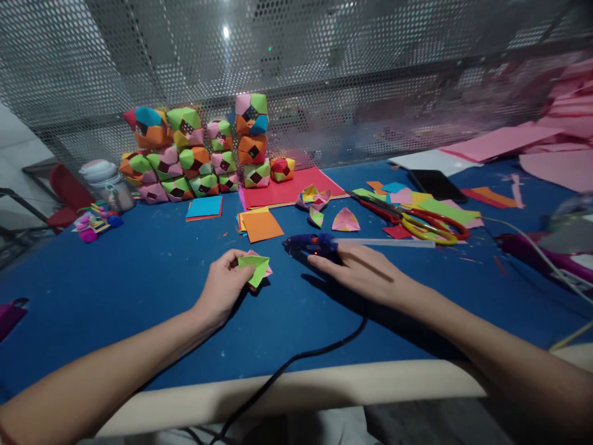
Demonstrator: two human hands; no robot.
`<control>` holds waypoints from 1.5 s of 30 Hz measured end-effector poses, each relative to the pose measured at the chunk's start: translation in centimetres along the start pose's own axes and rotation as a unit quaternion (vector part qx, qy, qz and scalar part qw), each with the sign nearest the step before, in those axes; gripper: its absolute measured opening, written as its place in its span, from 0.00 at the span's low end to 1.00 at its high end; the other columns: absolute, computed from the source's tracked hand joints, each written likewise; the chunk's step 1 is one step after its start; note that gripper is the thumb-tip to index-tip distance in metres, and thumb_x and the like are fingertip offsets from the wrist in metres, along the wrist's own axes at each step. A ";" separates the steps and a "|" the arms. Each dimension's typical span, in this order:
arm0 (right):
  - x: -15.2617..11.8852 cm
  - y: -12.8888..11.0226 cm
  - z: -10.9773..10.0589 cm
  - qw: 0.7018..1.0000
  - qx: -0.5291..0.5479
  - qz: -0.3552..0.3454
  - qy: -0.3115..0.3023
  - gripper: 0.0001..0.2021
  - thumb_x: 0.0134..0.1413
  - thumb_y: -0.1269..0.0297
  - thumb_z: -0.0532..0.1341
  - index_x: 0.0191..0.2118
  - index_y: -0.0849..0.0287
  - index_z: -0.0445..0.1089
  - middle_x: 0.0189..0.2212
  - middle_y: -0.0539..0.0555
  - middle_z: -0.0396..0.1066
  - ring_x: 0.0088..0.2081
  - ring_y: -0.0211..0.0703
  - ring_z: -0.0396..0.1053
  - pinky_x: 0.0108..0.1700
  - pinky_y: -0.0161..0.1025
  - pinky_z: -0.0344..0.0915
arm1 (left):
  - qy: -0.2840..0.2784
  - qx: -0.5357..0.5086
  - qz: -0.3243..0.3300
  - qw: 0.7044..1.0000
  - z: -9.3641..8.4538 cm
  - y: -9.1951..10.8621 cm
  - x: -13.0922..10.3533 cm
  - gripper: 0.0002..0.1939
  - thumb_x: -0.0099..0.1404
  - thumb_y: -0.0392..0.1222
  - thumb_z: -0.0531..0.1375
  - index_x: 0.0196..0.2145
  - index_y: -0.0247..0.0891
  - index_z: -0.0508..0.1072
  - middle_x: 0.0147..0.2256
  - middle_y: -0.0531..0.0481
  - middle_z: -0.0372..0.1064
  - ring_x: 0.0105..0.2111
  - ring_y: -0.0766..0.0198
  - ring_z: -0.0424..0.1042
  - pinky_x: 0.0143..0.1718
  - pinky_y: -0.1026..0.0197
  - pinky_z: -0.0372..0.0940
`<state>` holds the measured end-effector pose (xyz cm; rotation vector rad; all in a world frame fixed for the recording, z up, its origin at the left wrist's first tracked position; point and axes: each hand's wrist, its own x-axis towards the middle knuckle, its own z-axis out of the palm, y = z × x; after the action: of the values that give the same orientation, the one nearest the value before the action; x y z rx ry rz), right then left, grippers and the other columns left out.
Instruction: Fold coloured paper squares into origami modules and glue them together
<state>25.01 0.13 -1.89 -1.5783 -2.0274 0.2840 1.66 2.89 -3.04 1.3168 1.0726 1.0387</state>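
Paper balls [180,162], multicoloured, stand stacked well beyond the left grip, mostly to its left. Blue-topped paper squares [204,207] lie ahead of it, slightly left. Left grip [222,283]: thumb and fingers nearly together, pinching a green-and-pink folded paper [254,269] just above the blue bench [176,352]. Orange-topped squares [263,226] lie ahead and right of that grip. Between the two grips: blue glue gun [312,243], nozzle toward the folded paper, touching the right hand. Pink folded piece [345,220] lies just beyond the gun, ahead of the right grip. Right grip [368,272]: palm down at the gun's rear, thumb extended; other fingers partly hidden, cannot tell how far they close. Clear glue stick [398,243] projects rightward behind it. Scissors [433,230] lie ahead and right of this grip, among paper scraps [447,211].
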 end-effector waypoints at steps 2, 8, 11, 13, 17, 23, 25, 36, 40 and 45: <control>-1.1 0.2 -1.2 0.997 -0.080 0.019 -0.011 0.21 0.54 0.47 0.53 0.20 0.57 0.62 0.16 0.51 0.61 0.17 0.37 0.57 0.21 0.35 0.48 | -0.001 -0.009 -0.001 1.000 0.0 0.0 -0.1 0.06 0.53 0.34 0.59 0.31 0.33 0.69 0.31 0.47 0.73 0.27 0.65 0.72 0.26 0.65 0.65; -3.4 -2.8 -3.3 0.992 0.012 -0.059 -0.110 0.14 0.55 0.54 0.55 0.24 0.56 0.65 0.17 0.48 0.63 0.18 0.34 0.57 0.21 0.34 0.50 | -0.005 -0.019 -0.017 1.000 0.1 0.2 -0.4 0.07 0.52 0.34 0.60 0.32 0.34 0.68 0.32 0.49 0.72 0.28 0.66 0.72 0.30 0.64 0.65; -1.8 -5.6 -1.7 0.991 0.099 -0.067 -0.058 0.06 0.54 0.63 0.56 0.31 0.58 0.65 0.24 0.49 0.67 0.23 0.34 0.60 0.25 0.32 0.56 | -0.017 -0.001 -0.004 1.000 0.2 0.5 -0.8 0.06 0.52 0.34 0.61 0.30 0.34 0.69 0.32 0.52 0.71 0.29 0.68 0.70 0.32 0.66 0.63; -0.3 -6.7 0.0 0.989 0.131 -0.060 -0.037 0.04 0.52 0.65 0.57 0.34 0.59 0.65 0.31 0.51 0.69 0.28 0.35 0.62 0.29 0.33 0.58 | -0.027 0.014 0.005 1.000 0.3 0.7 -1.2 0.06 0.52 0.34 0.61 0.30 0.34 0.70 0.32 0.53 0.71 0.30 0.70 0.68 0.32 0.68 0.62; 1.5 -6.8 2.9 0.969 0.237 -0.034 -0.054 0.04 0.52 0.66 0.56 0.31 0.60 0.64 0.24 0.48 0.66 0.25 0.35 0.63 0.27 0.32 0.57 | -0.042 0.036 -0.007 0.998 0.2 0.8 -1.6 0.06 0.53 0.37 0.61 0.30 0.35 0.70 0.27 0.55 0.68 0.26 0.71 0.65 0.30 0.68 0.60; 1.1 -6.0 4.2 0.958 0.284 -0.026 -0.030 0.05 0.52 0.67 0.55 0.28 0.61 0.63 0.22 0.47 0.63 0.24 0.33 0.60 0.26 0.32 0.56 | -0.065 0.039 -0.009 0.997 0.0 0.6 -1.5 0.06 0.55 0.40 0.60 0.31 0.35 0.70 0.26 0.55 0.66 0.25 0.70 0.64 0.27 0.68 0.59; 1.0 -5.8 4.3 0.956 0.291 -0.024 -0.028 0.05 0.52 0.66 0.56 0.29 0.61 0.64 0.22 0.47 0.63 0.25 0.33 0.60 0.26 0.32 0.56 | -0.065 0.040 -0.002 0.997 -0.1 0.6 -1.4 0.06 0.56 0.41 0.60 0.30 0.35 0.70 0.24 0.55 0.66 0.24 0.70 0.63 0.27 0.68 0.59; 0.9 -5.5 4.2 0.938 0.341 -0.037 -0.044 0.03 0.51 0.72 0.54 0.32 0.60 0.63 0.26 0.48 0.64 0.28 0.34 0.61 0.31 0.32 0.59 | -0.079 -0.015 -0.035 0.996 0.2 0.4 -1.0 0.06 0.56 0.41 0.59 0.29 0.35 0.68 0.22 0.53 0.69 0.19 0.67 0.68 0.22 0.64 0.64; 0.9 -5.5 4.0 0.945 0.319 -0.054 -0.043 0.06 0.51 0.74 0.52 0.30 0.60 0.64 0.26 0.48 0.65 0.29 0.34 0.62 0.32 0.32 0.59 | -0.087 -0.036 -0.040 0.995 0.3 0.4 -1.0 0.03 0.56 0.38 0.58 0.29 0.36 0.68 0.22 0.53 0.69 0.19 0.66 0.69 0.22 0.63 0.65; 0.8 -5.3 3.9 0.962 0.248 -0.113 0.000 0.07 0.50 0.75 0.52 0.29 0.60 0.66 0.27 0.49 0.68 0.30 0.35 0.64 0.34 0.33 0.59 | -0.091 -0.047 -0.043 0.994 0.3 0.5 -1.0 0.04 0.56 0.38 0.59 0.28 0.35 0.68 0.21 0.53 0.69 0.20 0.66 0.69 0.24 0.60 0.68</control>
<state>18.39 -0.04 -2.31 -1.0312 -1.9177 0.6460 1.75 1.81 -2.55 1.2524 0.9238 0.8784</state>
